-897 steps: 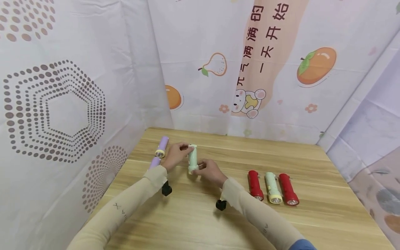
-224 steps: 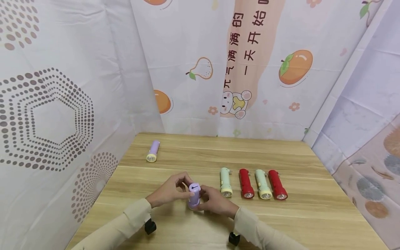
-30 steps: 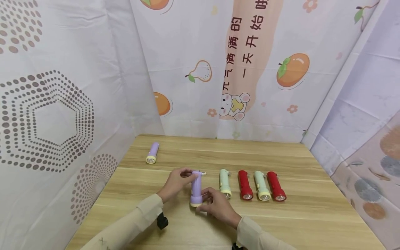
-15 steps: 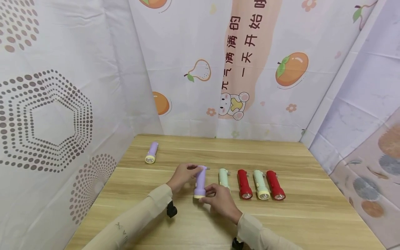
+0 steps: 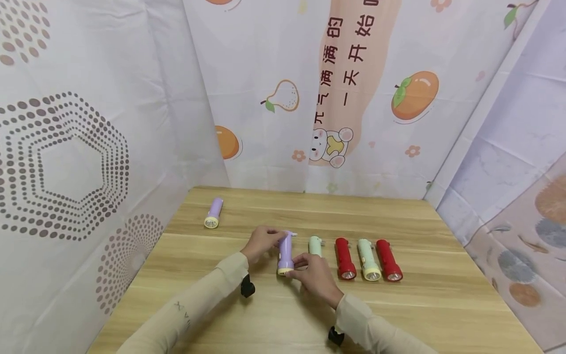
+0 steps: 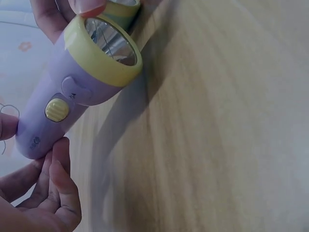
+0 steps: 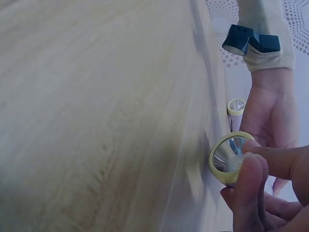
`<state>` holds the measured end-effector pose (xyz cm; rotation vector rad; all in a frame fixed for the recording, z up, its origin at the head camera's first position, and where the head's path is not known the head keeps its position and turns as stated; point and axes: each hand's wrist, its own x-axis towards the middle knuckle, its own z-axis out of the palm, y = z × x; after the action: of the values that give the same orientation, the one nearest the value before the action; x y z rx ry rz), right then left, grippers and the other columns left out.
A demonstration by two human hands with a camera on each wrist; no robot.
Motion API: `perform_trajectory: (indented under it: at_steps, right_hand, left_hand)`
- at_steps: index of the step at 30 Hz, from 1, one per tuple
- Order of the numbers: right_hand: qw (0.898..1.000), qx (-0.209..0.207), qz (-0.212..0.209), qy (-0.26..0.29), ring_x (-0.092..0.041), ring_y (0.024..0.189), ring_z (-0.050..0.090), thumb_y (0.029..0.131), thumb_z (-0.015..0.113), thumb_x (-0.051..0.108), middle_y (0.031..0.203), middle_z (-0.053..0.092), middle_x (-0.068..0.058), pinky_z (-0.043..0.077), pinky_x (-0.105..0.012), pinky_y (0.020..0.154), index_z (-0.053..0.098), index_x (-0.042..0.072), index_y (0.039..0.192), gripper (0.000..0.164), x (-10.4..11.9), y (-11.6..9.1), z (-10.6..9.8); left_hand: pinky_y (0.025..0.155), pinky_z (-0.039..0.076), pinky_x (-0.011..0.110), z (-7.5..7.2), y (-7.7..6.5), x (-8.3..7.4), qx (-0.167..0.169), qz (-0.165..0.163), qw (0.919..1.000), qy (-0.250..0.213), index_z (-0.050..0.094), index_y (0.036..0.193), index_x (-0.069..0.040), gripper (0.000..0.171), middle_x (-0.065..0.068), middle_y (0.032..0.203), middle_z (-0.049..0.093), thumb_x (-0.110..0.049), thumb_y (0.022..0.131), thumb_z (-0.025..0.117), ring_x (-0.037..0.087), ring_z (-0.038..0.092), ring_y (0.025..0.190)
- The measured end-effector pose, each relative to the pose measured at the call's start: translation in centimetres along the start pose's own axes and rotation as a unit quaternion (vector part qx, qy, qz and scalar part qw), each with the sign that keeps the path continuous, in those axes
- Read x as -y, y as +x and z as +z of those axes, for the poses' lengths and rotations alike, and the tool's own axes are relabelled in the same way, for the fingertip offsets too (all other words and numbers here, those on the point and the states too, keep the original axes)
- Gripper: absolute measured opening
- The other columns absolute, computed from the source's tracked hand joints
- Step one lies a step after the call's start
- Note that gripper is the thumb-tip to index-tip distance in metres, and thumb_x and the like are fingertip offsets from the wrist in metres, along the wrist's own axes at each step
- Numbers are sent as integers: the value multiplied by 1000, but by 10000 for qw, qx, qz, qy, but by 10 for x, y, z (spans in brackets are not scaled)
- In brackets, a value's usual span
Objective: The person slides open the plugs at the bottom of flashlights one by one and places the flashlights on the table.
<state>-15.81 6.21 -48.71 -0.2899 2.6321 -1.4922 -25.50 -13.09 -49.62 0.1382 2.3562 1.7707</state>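
A purple flashlight with a yellow rim and yellow switch is held between both hands in the head view, its lens end towards the person. My left hand pinches the tail end between thumb and fingertips. At the lens end, my right hand grips the yellow rim with thumb and fingers. In the left wrist view the flashlight casts a shadow on the wood; whether it touches the table I cannot tell. Just right of it lies a pale green flashlight, partly hidden by the right hand.
Farther right in the row lie a red flashlight, another pale green flashlight and another red flashlight. A second purple flashlight lies at the table's far left. Patterned curtains stand behind the wooden table.
Since half a minute ago, a green flashlight has joined the row at its left. Over the last second, both hands have shifted the purple flashlight slightly right and away from the person, towards the row.
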Motion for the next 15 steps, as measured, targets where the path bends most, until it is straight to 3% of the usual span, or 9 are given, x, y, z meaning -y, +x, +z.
perform_trajectory:
  at_steps: [7, 15]
  right_hand:
    - [9997, -73, -192, -124, -14, 44, 60, 87, 84, 18, 105, 74, -12, 50, -29, 41, 70, 3, 108, 28, 2, 5, 0]
    - [9997, 34, -187, -179, -14, 43, 60, 90, 81, 14, 105, 73, -12, 48, -29, 39, 69, 0, 111, 28, 0, 8, 1]
  left_hand:
    - [69, 54, 30, 1, 14, 2, 35, -98, 9999, 68, 78, 111, -6, 37, 5, 94, 75, -38, 91, 77, 19, 69, 80]
    - [64, 56, 31, 2, 16, 3, 135, -259, 9996, 36, 76, 110, -2, 33, 8, 96, 73, -30, 93, 76, 20, 68, 78]
